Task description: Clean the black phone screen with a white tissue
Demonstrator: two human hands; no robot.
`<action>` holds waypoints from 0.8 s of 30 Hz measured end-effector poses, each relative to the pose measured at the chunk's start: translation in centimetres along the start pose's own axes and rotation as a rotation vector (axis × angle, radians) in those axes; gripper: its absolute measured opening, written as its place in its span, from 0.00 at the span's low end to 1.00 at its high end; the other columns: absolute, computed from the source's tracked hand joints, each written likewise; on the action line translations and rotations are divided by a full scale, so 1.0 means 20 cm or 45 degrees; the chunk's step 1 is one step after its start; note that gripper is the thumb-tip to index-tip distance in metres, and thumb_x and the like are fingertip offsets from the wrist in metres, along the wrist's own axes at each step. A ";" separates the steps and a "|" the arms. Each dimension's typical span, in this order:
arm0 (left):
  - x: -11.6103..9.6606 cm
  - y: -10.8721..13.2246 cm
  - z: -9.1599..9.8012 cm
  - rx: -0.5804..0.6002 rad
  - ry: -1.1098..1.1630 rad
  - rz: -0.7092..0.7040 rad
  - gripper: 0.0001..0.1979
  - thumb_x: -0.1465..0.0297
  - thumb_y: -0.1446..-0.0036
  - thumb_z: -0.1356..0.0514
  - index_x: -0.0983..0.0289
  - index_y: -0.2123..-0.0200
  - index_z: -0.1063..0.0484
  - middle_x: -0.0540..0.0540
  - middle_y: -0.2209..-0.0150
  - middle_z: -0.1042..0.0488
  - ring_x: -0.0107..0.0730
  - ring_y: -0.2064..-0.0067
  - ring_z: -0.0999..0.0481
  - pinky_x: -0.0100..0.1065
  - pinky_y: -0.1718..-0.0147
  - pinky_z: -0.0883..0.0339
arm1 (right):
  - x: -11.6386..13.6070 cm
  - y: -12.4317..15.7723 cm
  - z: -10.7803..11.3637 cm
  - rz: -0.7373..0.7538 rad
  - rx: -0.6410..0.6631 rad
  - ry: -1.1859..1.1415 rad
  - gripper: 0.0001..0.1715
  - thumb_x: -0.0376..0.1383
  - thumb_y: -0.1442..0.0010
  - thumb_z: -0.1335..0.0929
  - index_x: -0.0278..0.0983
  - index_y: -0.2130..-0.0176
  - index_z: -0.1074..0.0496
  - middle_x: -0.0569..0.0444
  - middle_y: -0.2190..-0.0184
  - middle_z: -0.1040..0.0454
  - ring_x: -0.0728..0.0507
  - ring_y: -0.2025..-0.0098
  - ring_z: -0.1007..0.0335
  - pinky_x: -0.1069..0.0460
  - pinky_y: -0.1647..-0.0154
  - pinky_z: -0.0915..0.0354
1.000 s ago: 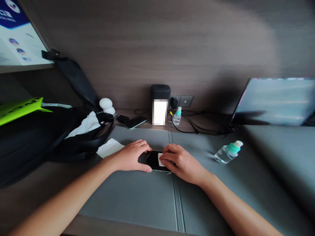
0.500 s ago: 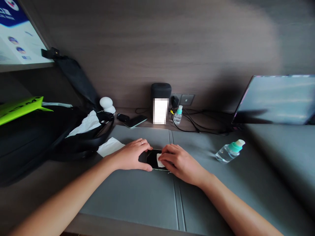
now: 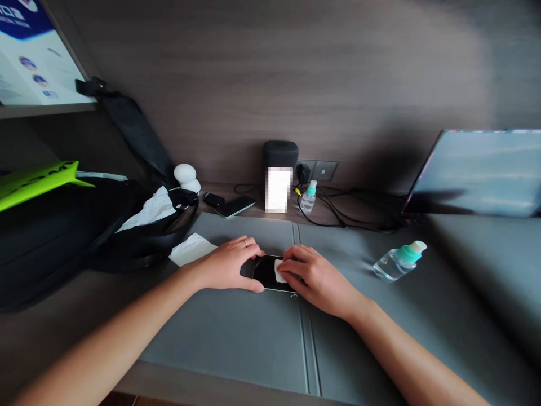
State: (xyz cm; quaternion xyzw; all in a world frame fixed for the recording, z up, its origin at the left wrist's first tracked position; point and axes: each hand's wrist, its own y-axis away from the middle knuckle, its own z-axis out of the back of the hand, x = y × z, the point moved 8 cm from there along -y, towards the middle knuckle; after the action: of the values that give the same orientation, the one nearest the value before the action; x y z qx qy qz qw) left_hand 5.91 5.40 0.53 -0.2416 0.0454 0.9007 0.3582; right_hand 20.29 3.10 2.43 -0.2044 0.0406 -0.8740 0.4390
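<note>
A black phone [image 3: 267,273] lies flat on the grey desk mat [image 3: 236,332]. My left hand [image 3: 228,265] clamps its left end between thumb and fingers; a ring shows on one finger. My right hand [image 3: 315,276] presses a small white wipe [image 3: 279,272] onto the phone's screen with its fingertips. Most of the phone's right half is hidden under that hand.
A small bottle with a teal cap [image 3: 399,261] lies on the mat at right. A white tissue [image 3: 192,249] and a black bag [image 3: 97,225] sit at left. Behind are a second phone [image 3: 234,207], a dark speaker [image 3: 279,175], another small bottle [image 3: 308,197], cables and a laptop [image 3: 477,172].
Both hands stay on the phone; the wipe under my right fingers has shifted slightly on the screen. The view has drifted a little.
</note>
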 end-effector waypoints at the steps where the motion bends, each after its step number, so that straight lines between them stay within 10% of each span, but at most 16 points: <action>1: 0.00 0.00 0.00 -0.003 0.001 0.001 0.27 0.54 0.51 0.31 0.59 0.51 0.32 0.54 0.56 0.30 0.44 0.52 0.30 0.42 0.54 0.33 | 0.00 0.00 0.00 0.015 0.012 -0.006 0.13 0.34 0.30 0.39 0.38 0.57 0.26 0.48 0.58 0.31 0.44 0.58 0.33 0.48 0.54 0.38; 24: 0.00 0.00 0.00 0.034 -0.015 0.017 0.28 0.54 0.50 0.33 0.60 0.50 0.33 0.54 0.56 0.31 0.44 0.53 0.30 0.40 0.55 0.34 | -0.05 0.03 0.06 -0.027 0.017 -0.025 0.13 0.35 0.30 0.39 0.37 0.60 0.26 0.50 0.62 0.31 0.46 0.62 0.32 0.50 0.58 0.36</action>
State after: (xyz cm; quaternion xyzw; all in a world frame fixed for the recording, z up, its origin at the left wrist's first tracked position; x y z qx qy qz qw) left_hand 5.97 5.35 0.53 -0.2313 0.0568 0.9038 0.3557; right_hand 21.75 3.56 3.02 -0.2103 0.0282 -0.8768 0.4315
